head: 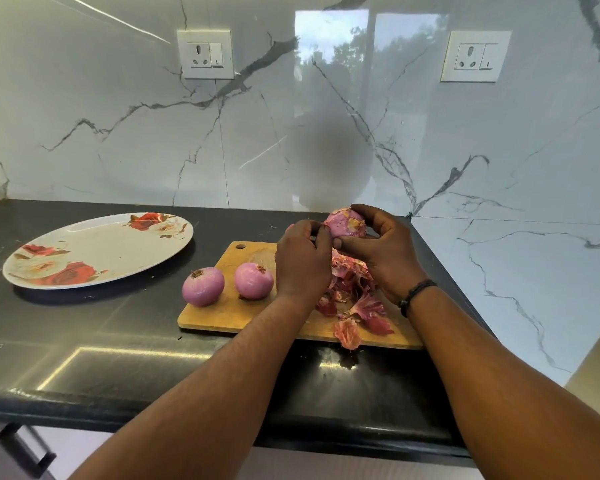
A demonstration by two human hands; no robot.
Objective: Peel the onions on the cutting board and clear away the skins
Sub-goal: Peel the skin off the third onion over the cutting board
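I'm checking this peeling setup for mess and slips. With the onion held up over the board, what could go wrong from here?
1. The skins are heaped at the cutting board's front right; one piece already overhangs the front edge, so more may fall onto the counter.
2. The left peeled onion sits at the board's left edge and could roll off if nudged.
3. The left hand seems to hold something thin and dark, perhaps a blade, near the right hand.
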